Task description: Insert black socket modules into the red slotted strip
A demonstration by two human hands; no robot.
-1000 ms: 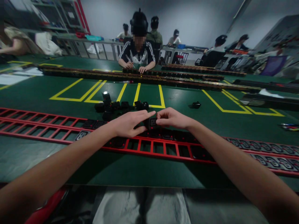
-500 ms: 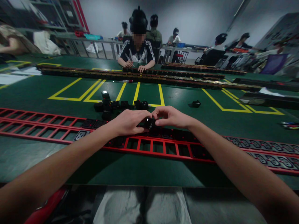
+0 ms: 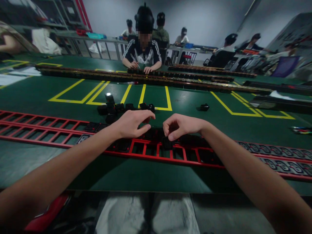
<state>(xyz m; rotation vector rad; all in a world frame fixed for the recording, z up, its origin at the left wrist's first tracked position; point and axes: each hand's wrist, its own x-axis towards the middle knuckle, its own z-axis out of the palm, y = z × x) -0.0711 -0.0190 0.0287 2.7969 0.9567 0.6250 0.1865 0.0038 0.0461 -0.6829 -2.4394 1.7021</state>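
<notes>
My right hand [image 3: 180,126] pinches a small black square socket module [image 3: 167,143] over the front row of a long red slotted frame [image 3: 136,159]. Several slots of that row are bare around it, while black modules fill the back row behind. My left hand [image 3: 136,124] hovers to the left, above the back row, with thumb and fingers apart and nothing between them. A pale-faced socket module [image 3: 83,139] sits in the frame left of my left forearm. Loose black modules [image 3: 119,108] lie heaped just beyond my left hand.
One black module [image 3: 204,107] lies alone at right. Socket modules with pale markings [image 3: 292,167] fill the frame's right end. Across the green table [image 3: 146,182], long dark strips [image 3: 195,85] lie before a seated person [image 3: 142,52] holding a pen. Wires [image 3: 302,130] rest far right.
My hands have moved apart. The black module has gone from between them down to the front row in my right hand, and my left hand has let go of it.
</notes>
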